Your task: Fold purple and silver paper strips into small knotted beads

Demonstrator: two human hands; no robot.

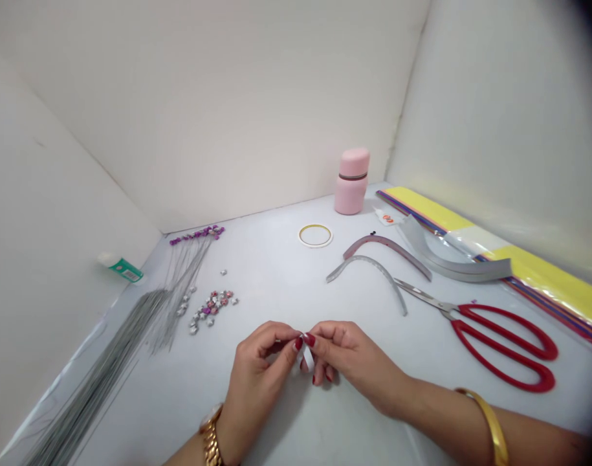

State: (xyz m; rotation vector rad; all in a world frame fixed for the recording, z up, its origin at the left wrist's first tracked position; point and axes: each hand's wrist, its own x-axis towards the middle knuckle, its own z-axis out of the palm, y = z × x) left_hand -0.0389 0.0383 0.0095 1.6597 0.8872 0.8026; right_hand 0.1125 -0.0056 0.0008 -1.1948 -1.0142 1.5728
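A short white paper strip (308,360) hangs in a loop between my fingertips near the front middle of the table. My left hand (265,362) pinches it between thumb and forefinger. Close against it, my right hand (350,356) pinches the same strip from the other side, thumb tip near thumb tip. The upper end of the strip is mostly hidden by my fingers. Left of my hands lies a loose group of small folded paper stars (213,307), silver, pink and purple.
Red-handled scissors (451,309) lie at right, beside curved silver paper strips (373,265) and a mauve one (397,249). Behind are a tape ring (315,235), a pink flask (352,184) and yellow wrapped sheets (494,246). Grey wires (101,369) and purple-topped stems (197,236) lie left.
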